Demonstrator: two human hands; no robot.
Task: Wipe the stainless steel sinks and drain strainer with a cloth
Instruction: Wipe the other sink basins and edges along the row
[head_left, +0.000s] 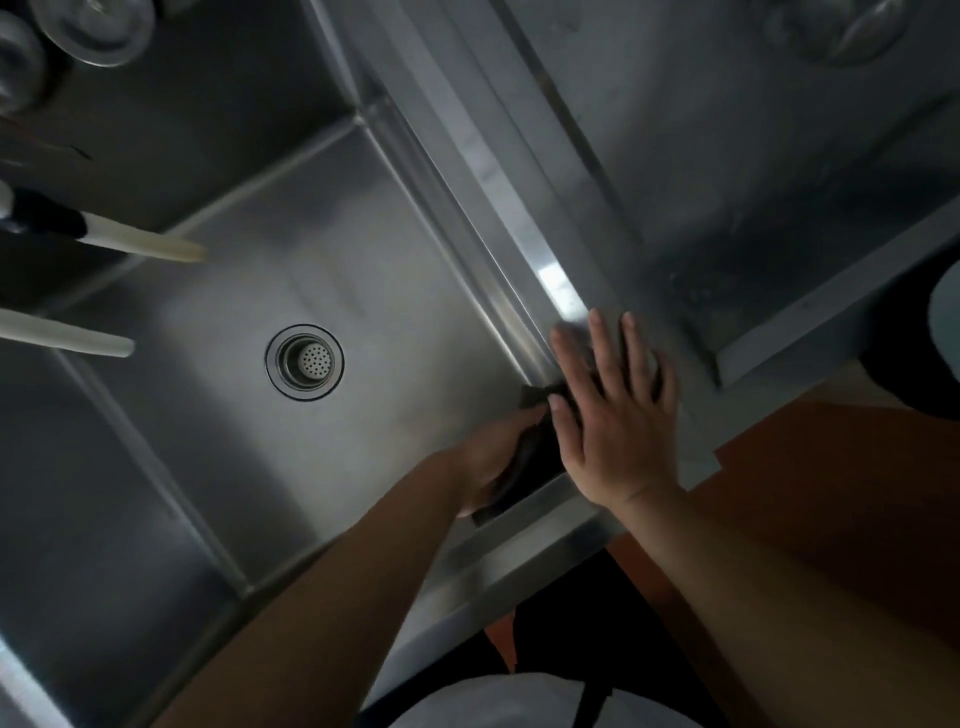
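Note:
A stainless steel sink (363, 249) fills the middle of the head view, with a round perforated drain strainer (305, 361) in its floor. My left hand (491, 460) presses a dark cloth (535, 452) against the sink's near right corner, at the inner wall. My right hand (615, 410) lies flat with fingers spread on the steel divider rim (545, 223) just beside and partly over the cloth. A second basin (727, 156) lies to the right of the rim.
Two white-tipped spout ends (150, 244) (78, 340) jut in from the left over the sink. Clear glass lids or bowls (93, 26) sit at the top left, another (841, 31) at the top right. An orange-brown floor (831, 493) shows beyond the counter edge.

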